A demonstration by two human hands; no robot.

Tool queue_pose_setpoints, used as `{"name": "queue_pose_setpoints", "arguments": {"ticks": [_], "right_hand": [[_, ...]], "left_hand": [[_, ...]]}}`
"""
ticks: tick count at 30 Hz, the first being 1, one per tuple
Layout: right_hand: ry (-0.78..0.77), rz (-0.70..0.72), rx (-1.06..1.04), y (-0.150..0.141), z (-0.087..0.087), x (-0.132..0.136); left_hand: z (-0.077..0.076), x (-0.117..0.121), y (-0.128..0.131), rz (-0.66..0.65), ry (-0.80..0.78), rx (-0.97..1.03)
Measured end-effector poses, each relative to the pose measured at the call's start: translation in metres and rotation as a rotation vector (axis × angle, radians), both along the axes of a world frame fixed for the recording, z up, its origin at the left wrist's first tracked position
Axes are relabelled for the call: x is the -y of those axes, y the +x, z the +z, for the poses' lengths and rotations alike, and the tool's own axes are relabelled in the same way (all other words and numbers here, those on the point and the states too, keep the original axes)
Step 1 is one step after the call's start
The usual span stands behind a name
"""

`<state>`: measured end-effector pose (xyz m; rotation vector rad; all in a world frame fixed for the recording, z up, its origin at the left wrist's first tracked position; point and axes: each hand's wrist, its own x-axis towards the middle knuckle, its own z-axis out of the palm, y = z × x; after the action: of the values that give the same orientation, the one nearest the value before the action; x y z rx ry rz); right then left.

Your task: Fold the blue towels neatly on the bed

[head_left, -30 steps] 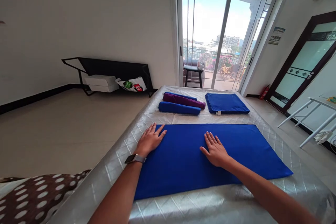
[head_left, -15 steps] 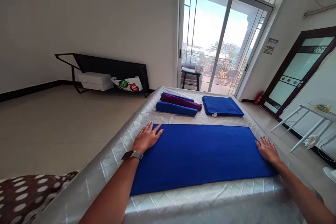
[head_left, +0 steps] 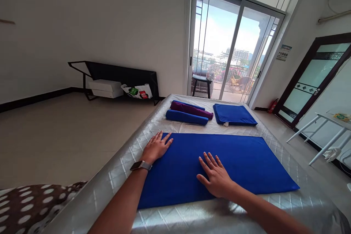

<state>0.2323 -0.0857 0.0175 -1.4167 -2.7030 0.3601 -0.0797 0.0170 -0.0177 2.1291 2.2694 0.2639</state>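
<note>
A blue cloth [head_left: 236, 161] lies spread flat, long side across, on the silvery quilted mattress [head_left: 161, 221]. My left hand [head_left: 157, 147], with a watch [head_left: 141, 165] on its wrist, rests on the cloth's far left corner, fingers spread. Over the middle of the cloth, close to its near edge, is my right hand [head_left: 215, 176], flat with fingers apart; neither hand grips anything. Beyond the cloth lie a rolled blue cloth [head_left: 186, 117] and a rolled purple cloth [head_left: 192, 110], with another blue roll behind them. To their right sits a stack of folded blue cloths [head_left: 234, 114].
A brown polka-dot cloth [head_left: 27, 204] is at the lower left. Against the wall stands a black rack [head_left: 123, 71] with a white box [head_left: 105, 87] and a printed bag [head_left: 138, 91]. A white table [head_left: 333, 119] is at the right, near a fire extinguisher [head_left: 272, 106].
My right hand went from the middle of the cloth out to its right edge, then came back to the middle, nearer to me. My left hand stayed on the left corner.
</note>
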Motion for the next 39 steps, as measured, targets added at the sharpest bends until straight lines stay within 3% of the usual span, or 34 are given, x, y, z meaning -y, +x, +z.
{"name": "queue_pose_setpoints", "arguments": {"ticks": [4, 8, 11, 15, 19, 22, 24, 29, 33, 36, 39], "right_hand": [[-0.043, -0.119, 0.056, 0.038, -0.005, -0.004], [0.046, -0.38, 0.123, 0.127, -0.024, -0.02], [0.19, -0.677, 0.157, 0.202, -0.033, -0.028], [0.259, -0.825, 0.17, 0.268, -0.023, -0.027], [0.299, -0.876, 0.171, 0.292, -0.007, -0.033], [0.304, -0.875, 0.161, 0.281, -0.001, -0.049], [0.274, -0.815, 0.133, 0.253, 0.002, -0.061], [0.164, -0.378, -0.002, 0.121, 0.013, -0.082], [0.067, -0.178, 0.005, 0.03, 0.01, -0.092], [0.02, -0.173, 0.041, 0.01, -0.002, -0.1], [0.022, -0.247, 0.081, 0.035, -0.016, -0.11]], "left_hand": [[0.003, 0.001, 0.001, 0.002, -0.023, 0.005], [0.004, 0.001, 0.0, 0.009, -0.028, 0.025], [0.001, -0.001, -0.001, 0.001, -0.017, 0.023], [-0.002, -0.002, -0.003, -0.007, -0.011, 0.018], [-0.003, -0.003, -0.004, -0.001, -0.014, 0.032], [-0.003, -0.003, -0.004, 0.001, -0.028, 0.027], [-0.003, -0.002, -0.004, -0.001, -0.041, 0.024], [-0.003, -0.001, -0.004, 0.004, -0.034, 0.023], [-0.002, 0.0, -0.005, -0.005, -0.04, 0.006], [-0.001, 0.001, -0.004, -0.01, -0.045, -0.006], [-0.001, 0.001, -0.005, -0.003, -0.04, 0.001]]}}
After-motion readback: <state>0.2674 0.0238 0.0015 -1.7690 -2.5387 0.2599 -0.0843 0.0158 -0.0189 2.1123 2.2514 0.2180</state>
